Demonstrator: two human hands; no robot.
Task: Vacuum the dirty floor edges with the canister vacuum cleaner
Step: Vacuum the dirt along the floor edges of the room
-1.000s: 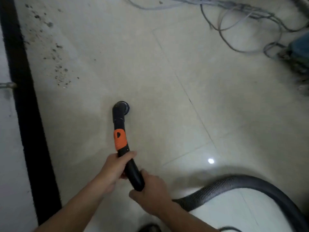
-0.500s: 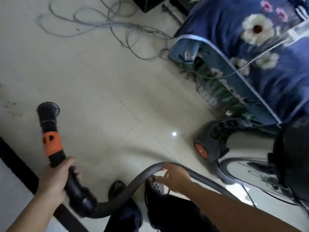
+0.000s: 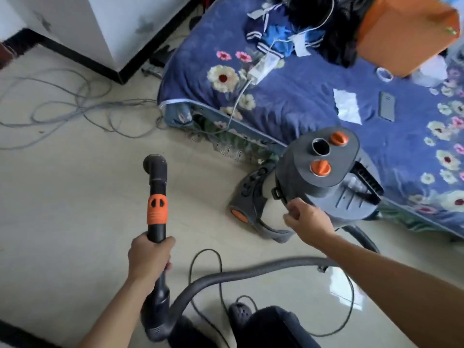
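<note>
The canister vacuum [image 3: 324,189], grey with two orange knobs on its lid, stands on the tiled floor beside the bed. My right hand [image 3: 310,221] reaches to its near side, fingers curled on the lid's rim by a latch. My left hand [image 3: 149,257] grips the black wand [image 3: 157,224] just below its orange collar. The wand's round nozzle [image 3: 155,164] points away from me, above the floor. A grey ribbed hose [image 3: 251,272] curves from the wand's base towards the canister. A thin black power cord [image 3: 206,251] loops over the floor near the hose.
A bed with a blue flowered cover [image 3: 288,104] fills the right side, with a power strip [image 3: 263,66], a phone [image 3: 386,109] and an orange box [image 3: 404,31] on it. Tangled grey cables [image 3: 75,106] lie at the left. A white wall corner [image 3: 113,26] with black skirting stands behind them.
The view has swung right, from the dusty floor edge to the bed and canister. My right hand left the wand, touched the hose, then reached the canister's rim. My left hand kept hold of the wand.
</note>
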